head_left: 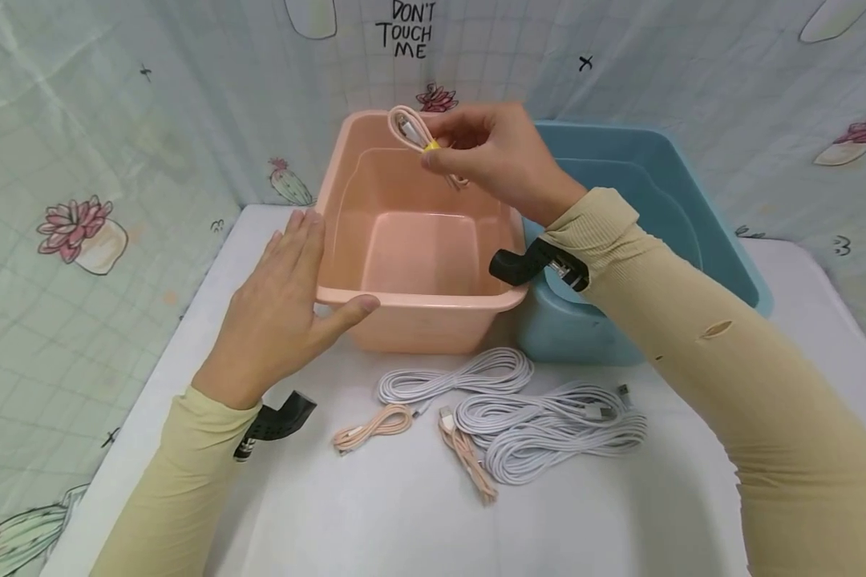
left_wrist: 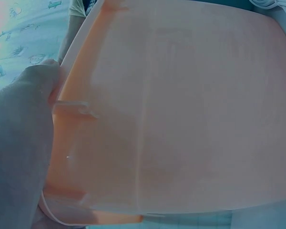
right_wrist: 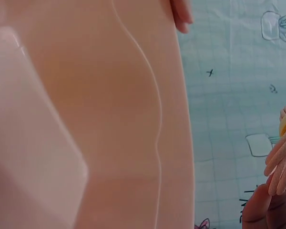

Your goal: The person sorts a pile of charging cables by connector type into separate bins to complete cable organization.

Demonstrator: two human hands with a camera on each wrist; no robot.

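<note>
Over the back of the pink bin [head_left: 426, 301], my right hand [head_left: 501, 156] pinches a coiled pink cable [head_left: 410, 127] with a yellow tie round it. The same pink cable [right_wrist: 282, 160] shows at the right edge of the right wrist view. My left hand [head_left: 277, 300] rests against the bin's left front corner, its fingers straight along the outside and the thumb over the rim. In the left wrist view the left hand [left_wrist: 21, 138] touches the bin's wall [left_wrist: 190, 114]. No cable is seen inside the pink bin.
A blue bin [head_left: 621, 148] stands to the right, against the pink one. In front lie coiled white cables [head_left: 548, 433], another white coil [head_left: 462, 381], and two pink cables, one coiled [head_left: 375, 426] and one bundled [head_left: 467, 461]. A printed curtain [head_left: 209, 96] hangs behind the white table [head_left: 317, 513].
</note>
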